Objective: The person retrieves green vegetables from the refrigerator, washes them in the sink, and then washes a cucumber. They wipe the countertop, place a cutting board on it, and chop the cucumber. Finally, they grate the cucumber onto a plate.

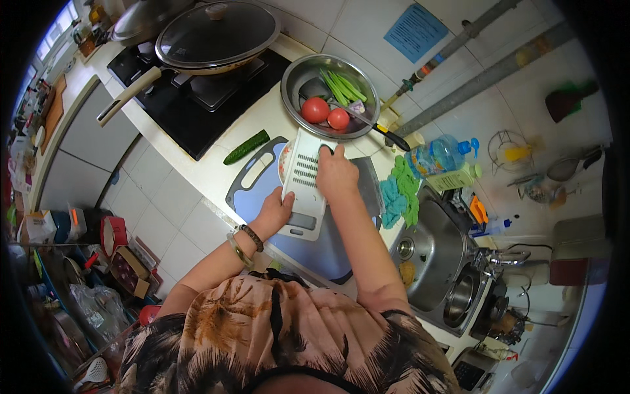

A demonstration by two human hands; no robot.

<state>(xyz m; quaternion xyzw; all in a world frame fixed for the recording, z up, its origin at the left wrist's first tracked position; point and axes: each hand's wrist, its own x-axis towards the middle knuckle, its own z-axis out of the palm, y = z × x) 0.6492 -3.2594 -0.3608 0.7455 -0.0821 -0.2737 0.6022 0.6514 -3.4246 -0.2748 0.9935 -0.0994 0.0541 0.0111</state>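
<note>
My left hand (275,209) grips the left edge of a white flat grater (308,197) near its lower end. On the grater's upper part lies my right hand (338,172), its fingers curled around a small dark piece (324,149), mostly hidden. The grater lies across a patterned bowl (284,160), over a blue cutting board (256,197). A cleaver-like wide blade (370,184) lies right of my right hand. A cucumber (246,147) rests on the counter at the upper left. Behind the grater, a steel bowl (290,111) holds tomatoes (315,110), green stalks (343,87) and a black-handled utensil (391,136).
A lidded wok (216,37) sits on the black gas stove (197,113), its handle (129,96) jutting over the counter edge. Green cloths (404,192) and a blue pump bottle (438,156) stand beside the steel sink (433,276) at the right.
</note>
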